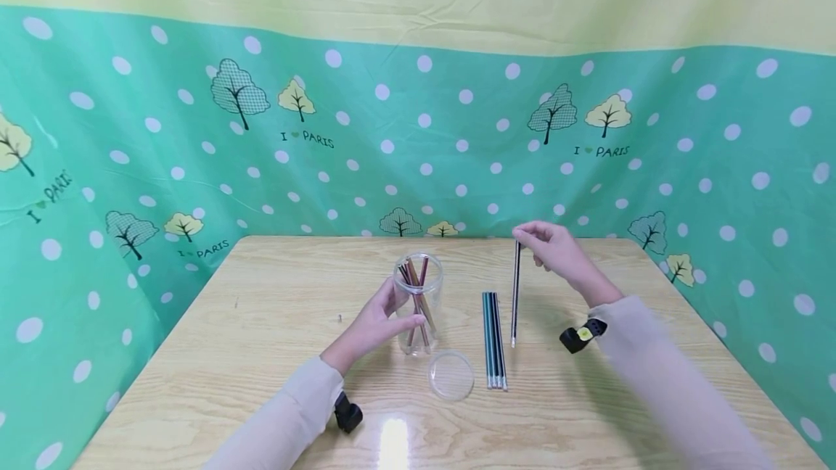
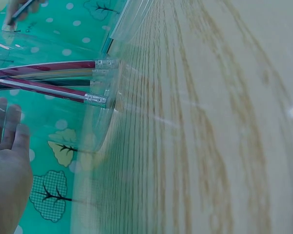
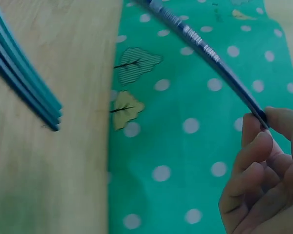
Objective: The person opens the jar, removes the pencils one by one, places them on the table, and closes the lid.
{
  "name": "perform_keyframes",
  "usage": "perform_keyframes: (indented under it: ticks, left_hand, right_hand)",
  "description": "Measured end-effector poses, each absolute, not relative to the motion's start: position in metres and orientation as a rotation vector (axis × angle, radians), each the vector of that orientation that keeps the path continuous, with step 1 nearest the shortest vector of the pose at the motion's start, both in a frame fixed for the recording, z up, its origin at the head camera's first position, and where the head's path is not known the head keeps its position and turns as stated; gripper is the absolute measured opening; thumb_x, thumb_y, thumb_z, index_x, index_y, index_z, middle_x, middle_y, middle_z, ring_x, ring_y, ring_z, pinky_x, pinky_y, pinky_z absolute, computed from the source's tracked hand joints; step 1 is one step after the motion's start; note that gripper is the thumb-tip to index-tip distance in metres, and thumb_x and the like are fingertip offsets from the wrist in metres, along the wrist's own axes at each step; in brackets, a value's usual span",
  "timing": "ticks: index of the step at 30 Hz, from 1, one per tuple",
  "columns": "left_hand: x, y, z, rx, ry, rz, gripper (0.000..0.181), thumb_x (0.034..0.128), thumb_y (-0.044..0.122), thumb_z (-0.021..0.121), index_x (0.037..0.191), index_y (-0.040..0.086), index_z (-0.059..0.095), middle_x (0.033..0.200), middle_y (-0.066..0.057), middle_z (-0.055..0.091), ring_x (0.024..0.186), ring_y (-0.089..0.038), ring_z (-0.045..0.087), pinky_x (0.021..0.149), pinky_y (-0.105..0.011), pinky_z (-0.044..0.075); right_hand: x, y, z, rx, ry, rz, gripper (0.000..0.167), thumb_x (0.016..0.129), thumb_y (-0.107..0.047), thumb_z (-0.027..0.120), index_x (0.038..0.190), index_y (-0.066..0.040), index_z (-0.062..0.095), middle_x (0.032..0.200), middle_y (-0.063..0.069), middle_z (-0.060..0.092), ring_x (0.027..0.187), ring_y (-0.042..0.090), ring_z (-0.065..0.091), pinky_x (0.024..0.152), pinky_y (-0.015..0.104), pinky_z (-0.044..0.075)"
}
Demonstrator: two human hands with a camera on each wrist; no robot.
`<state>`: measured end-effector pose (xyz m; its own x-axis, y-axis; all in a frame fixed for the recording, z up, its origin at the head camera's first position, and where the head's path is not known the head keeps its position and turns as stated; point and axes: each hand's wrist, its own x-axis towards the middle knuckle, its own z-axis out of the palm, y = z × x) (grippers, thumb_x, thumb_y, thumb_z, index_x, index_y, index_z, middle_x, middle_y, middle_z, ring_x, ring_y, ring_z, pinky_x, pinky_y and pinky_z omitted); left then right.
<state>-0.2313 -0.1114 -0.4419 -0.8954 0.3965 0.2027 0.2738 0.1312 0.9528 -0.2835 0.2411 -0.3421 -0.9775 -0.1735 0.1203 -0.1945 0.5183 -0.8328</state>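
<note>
Pencil (image 1: 516, 292), dark blue, lettered along the barrel: upright or nearly so, to the right of the row, eraser end down. Right hand (image 1: 551, 245): thumb and index finger close together, pinching the pencil's top end; such a grip presumably leaves the barrel free. Row (image 1: 494, 339) of pencils, teal and dark: laid side by side, erasers toward the person, probably for easy picking. Lid (image 1: 451, 376), clear: flat between row and jar, off the jar's mouth. Jar (image 1: 436, 310), clear, upright, holding several reddish and tan pencils, erasers at the base. Left hand (image 1: 375, 321): fingers and thumb spread wide about the jar's side, apparently to steady it. Beneath all: desk (image 1: 261, 383), pale wood grain, with a small speck (image 1: 339, 318), too small to identify. Behind: green dotted cloth (image 1: 457, 118), top lettering cut off. Not determinable: whether the pencil's lower end touches the desk; the exact count in the jar, where barrels overlap; how firmly the left fingertips press.
</note>
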Motion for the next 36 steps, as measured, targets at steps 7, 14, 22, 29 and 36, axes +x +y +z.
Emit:
perform_keyframes:
  ticks: [7,14,22,29,36]
  left_hand:
    - [-0.230,-0.112,-0.441,0.673,2.280,1.893,0.084,0.0886,0.022,0.079,0.156,0.026,0.030,0.155,-0.006,0.042,0.142,-0.024,0.038,0.119,-0.039,0.028]
    - [-0.231,-0.112,-0.442,0.677,2.288,1.888,0.085,0.0875,0.023,0.080,0.156,0.026,0.030,0.154,-0.006,0.043,0.142,-0.025,0.038,0.119,-0.040,0.028]
    - [-0.231,-0.112,-0.443,0.690,2.289,1.891,0.085,0.0876,0.024,0.080,0.156,0.025,0.031,0.154,-0.008,0.042,0.143,-0.027,0.037,0.119,-0.044,0.026]
    - [-0.233,-0.112,-0.444,0.686,2.289,1.887,0.082,0.0880,0.024,0.080,0.155,0.028,0.032,0.154,-0.005,0.043,0.142,-0.025,0.038,0.119,-0.042,0.027]
    - [-0.233,-0.112,-0.444,0.671,2.290,1.886,0.082,0.0878,0.025,0.080,0.155,0.030,0.032,0.154,-0.004,0.043,0.142,-0.025,0.038,0.120,-0.045,0.025]
  right_hand:
    - [-0.297,0.243,-0.380,0.248,-2.817,1.537,0.048,0.102,-0.044,0.058,0.130,-0.005,0.061,0.095,0.006,0.062,0.060,0.012,0.047,0.049,0.025,0.041]
    - [-0.304,0.243,-0.411,0.234,-2.905,1.559,0.047,0.103,-0.036,0.058,0.132,0.000,0.060,0.107,0.011,0.067,0.054,0.009,0.041,0.045,0.021,0.036]
    - [-0.301,0.242,-0.427,0.250,-2.990,1.553,0.045,0.103,-0.033,0.057,0.132,0.002,0.059,0.089,0.009,0.064,0.047,0.008,0.035,0.044,0.022,0.035]
    - [-0.302,0.242,-0.438,0.237,-3.045,1.494,0.040,0.103,-0.031,0.059,0.129,-0.001,0.063,0.069,0.005,0.055,0.050,0.012,0.039,0.048,0.025,0.040]
    - [-0.303,0.239,-0.447,0.219,-3.079,1.449,0.037,0.101,-0.033,0.061,0.123,-0.004,0.065,0.090,0.006,0.067,0.055,0.012,0.044,0.047,0.023,0.039]
